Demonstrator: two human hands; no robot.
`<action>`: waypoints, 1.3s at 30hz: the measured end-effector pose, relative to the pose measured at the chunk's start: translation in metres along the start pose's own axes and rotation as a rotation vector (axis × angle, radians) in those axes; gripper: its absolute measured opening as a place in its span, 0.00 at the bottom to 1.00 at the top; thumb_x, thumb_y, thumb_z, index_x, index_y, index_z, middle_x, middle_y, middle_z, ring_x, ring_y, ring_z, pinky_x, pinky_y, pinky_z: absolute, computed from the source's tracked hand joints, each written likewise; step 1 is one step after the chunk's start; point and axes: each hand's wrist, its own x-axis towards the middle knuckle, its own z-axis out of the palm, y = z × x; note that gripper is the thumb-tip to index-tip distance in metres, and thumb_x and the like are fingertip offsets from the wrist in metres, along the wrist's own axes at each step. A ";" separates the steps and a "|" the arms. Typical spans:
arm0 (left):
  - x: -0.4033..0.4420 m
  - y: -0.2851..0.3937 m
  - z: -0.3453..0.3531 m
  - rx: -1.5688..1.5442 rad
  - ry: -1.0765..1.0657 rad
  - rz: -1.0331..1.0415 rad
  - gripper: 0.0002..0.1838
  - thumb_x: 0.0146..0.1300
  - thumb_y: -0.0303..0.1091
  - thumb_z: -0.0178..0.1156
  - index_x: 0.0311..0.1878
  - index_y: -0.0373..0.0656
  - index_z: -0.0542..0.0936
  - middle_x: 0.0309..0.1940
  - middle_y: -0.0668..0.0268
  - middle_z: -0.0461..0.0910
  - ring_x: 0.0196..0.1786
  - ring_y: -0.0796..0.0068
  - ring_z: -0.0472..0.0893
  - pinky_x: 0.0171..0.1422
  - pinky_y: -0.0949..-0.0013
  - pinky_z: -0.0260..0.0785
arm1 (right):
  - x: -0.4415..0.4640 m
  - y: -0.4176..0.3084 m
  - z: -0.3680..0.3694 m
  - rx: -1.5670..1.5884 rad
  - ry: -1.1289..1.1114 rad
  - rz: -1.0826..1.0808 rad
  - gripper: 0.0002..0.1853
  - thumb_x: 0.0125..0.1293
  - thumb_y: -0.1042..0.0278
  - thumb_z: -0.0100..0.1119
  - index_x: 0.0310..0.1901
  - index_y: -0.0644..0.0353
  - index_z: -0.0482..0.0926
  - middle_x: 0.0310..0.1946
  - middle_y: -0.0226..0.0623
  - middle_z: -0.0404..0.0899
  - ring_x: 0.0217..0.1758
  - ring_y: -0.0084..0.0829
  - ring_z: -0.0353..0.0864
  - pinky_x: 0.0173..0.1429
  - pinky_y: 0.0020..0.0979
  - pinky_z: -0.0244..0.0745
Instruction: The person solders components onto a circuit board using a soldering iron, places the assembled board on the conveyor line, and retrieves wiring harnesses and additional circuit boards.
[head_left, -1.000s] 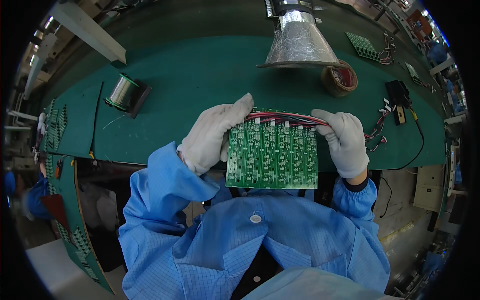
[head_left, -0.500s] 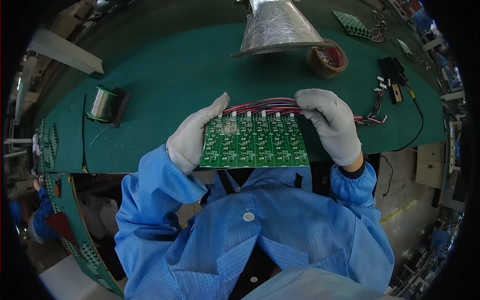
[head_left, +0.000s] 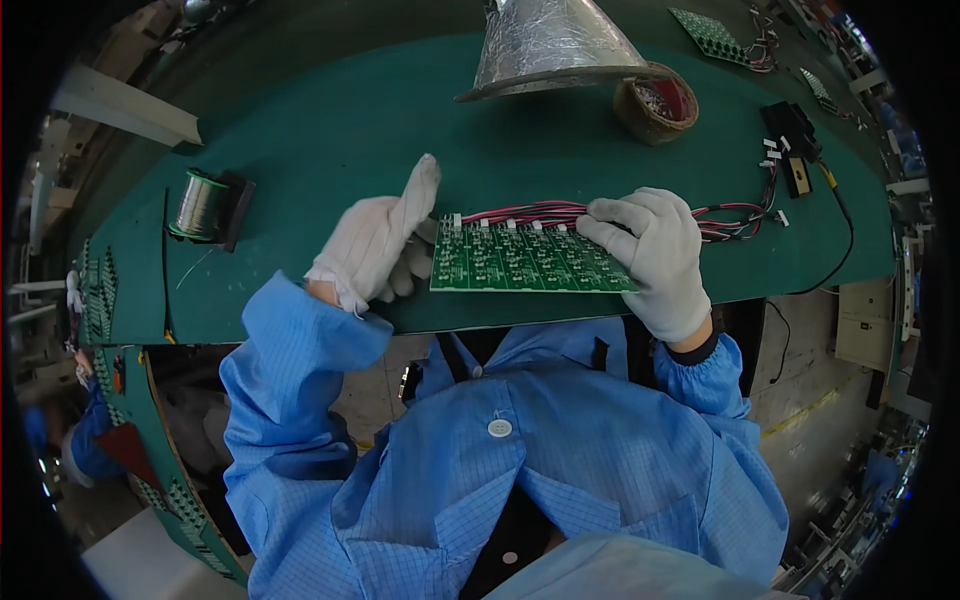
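A green circuit board panel (head_left: pixel 530 260) is tilted in front of me, with a row of white connectors along its far edge. Red, black and white wires (head_left: pixel 525 212) run from those connectors to the right, under my fingers. My right hand (head_left: pixel 655 255), in a white glove, is closed on the board's right end and the wire bundle. Beside the board's left edge is my gloved left hand (head_left: pixel 375 245), open, its thumb stretched up and away from the fingers. Whether its fingertips touch the board edge, I cannot tell.
A solder wire spool (head_left: pixel 203 205) stands on the green table at left. A foil-covered cone (head_left: pixel 555 50) and a round pot (head_left: pixel 655 105) are at the back. Loose wire ends, a black device (head_left: pixel 790 130) and its cable lie at right. More boards (head_left: pixel 708 35) sit far right.
My left hand has let go of the board's left side and moved slightly left, thumb raised. The board has shifted right and tilted flatter, my right hand now gripping its right end.
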 end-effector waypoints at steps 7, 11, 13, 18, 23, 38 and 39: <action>-0.013 -0.017 0.002 0.587 0.195 0.748 0.25 0.64 0.23 0.62 0.64 0.53 0.81 0.53 0.53 0.81 0.55 0.54 0.80 0.63 0.57 0.75 | -0.003 -0.007 0.001 0.051 -0.088 0.111 0.18 0.47 0.76 0.70 0.42 0.51 0.87 0.44 0.30 0.84 0.48 0.36 0.81 0.55 0.40 0.75; 0.000 -0.023 0.018 0.708 0.176 0.876 0.29 0.60 0.22 0.64 0.66 0.52 0.80 0.53 0.55 0.82 0.54 0.53 0.81 0.63 0.54 0.74 | -0.006 -0.004 0.005 0.100 -0.089 0.159 0.18 0.47 0.76 0.71 0.43 0.51 0.87 0.44 0.30 0.84 0.49 0.36 0.81 0.55 0.39 0.76; 0.006 -0.027 0.020 0.708 0.134 0.904 0.29 0.59 0.22 0.64 0.66 0.52 0.80 0.52 0.55 0.82 0.54 0.54 0.81 0.63 0.54 0.74 | -0.007 -0.003 0.007 0.122 -0.091 0.192 0.18 0.48 0.76 0.72 0.44 0.50 0.87 0.44 0.30 0.84 0.49 0.36 0.81 0.55 0.39 0.76; 0.014 -0.041 0.027 0.624 0.174 0.961 0.28 0.58 0.25 0.66 0.64 0.50 0.81 0.47 0.57 0.83 0.50 0.56 0.82 0.61 0.55 0.74 | -0.006 0.000 0.008 0.178 -0.116 0.231 0.19 0.47 0.81 0.69 0.43 0.50 0.88 0.44 0.28 0.83 0.49 0.34 0.81 0.56 0.38 0.74; 0.018 -0.043 0.025 0.642 0.135 0.971 0.28 0.59 0.25 0.65 0.64 0.49 0.81 0.46 0.57 0.83 0.49 0.57 0.82 0.61 0.56 0.75 | -0.006 0.006 0.008 0.216 -0.132 0.200 0.20 0.47 0.82 0.67 0.43 0.50 0.88 0.44 0.27 0.83 0.51 0.33 0.81 0.58 0.37 0.74; 0.007 -0.015 0.020 0.800 0.060 1.015 0.35 0.58 0.30 0.59 0.72 0.60 0.74 0.39 0.55 0.78 0.43 0.54 0.79 0.52 0.56 0.73 | 0.001 0.007 0.002 0.278 -0.198 0.172 0.16 0.47 0.80 0.66 0.39 0.53 0.87 0.42 0.29 0.85 0.47 0.36 0.82 0.53 0.38 0.75; 0.008 -0.016 0.019 0.822 0.056 1.012 0.35 0.59 0.30 0.59 0.73 0.61 0.73 0.41 0.55 0.77 0.44 0.54 0.79 0.52 0.55 0.72 | 0.003 0.006 0.000 0.296 -0.222 0.177 0.16 0.47 0.80 0.66 0.40 0.53 0.86 0.42 0.29 0.85 0.47 0.37 0.82 0.53 0.38 0.75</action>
